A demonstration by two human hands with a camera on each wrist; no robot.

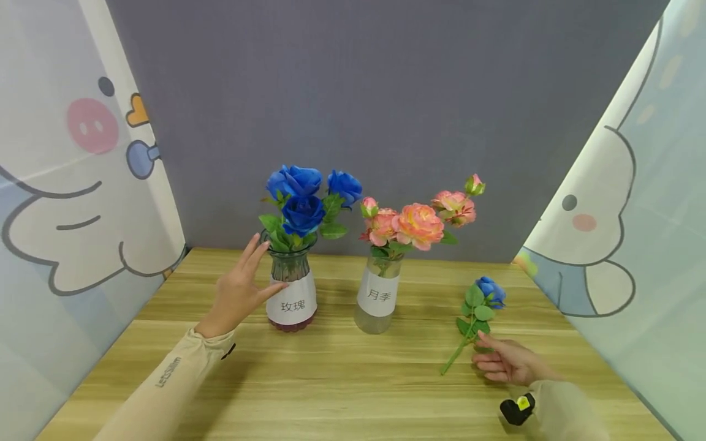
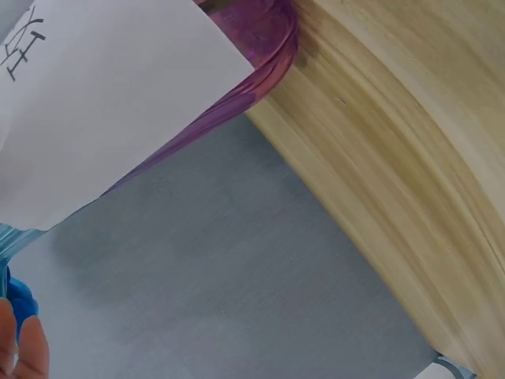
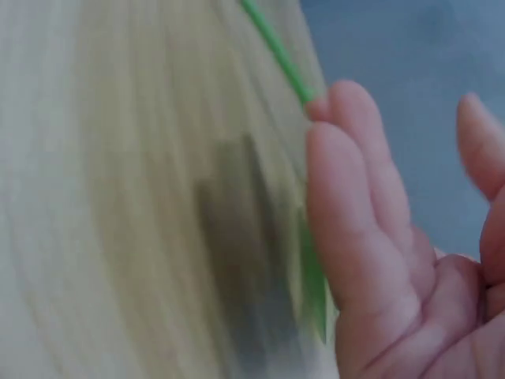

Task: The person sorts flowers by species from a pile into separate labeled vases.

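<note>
My left hand [image 1: 238, 293] is at the left side of a ribbed glass vase [image 1: 289, 267], fingers spread and thumb over its white paper label [image 2: 118, 103]. Several blue roses [image 1: 303, 214] stand in that vase, which has a purple-red base. A single blue rose [image 1: 489, 292] lies on the table at the right, its green stem [image 1: 453, 358] pointing toward me. Beside that stem is my right hand [image 1: 510, 361], its fingers loosely extended. In the right wrist view the fingertips overlap the stem [image 3: 276, 49], with the thumb held apart.
Between the hands stands a clear glass vase [image 1: 372, 320] with a white label and pink-orange flowers [image 1: 418, 225]. A grey panel [image 1: 386, 110] rises behind the wooden table [image 1: 331, 386]. Cartoon-printed sheets [image 1: 72, 214] flank both sides.
</note>
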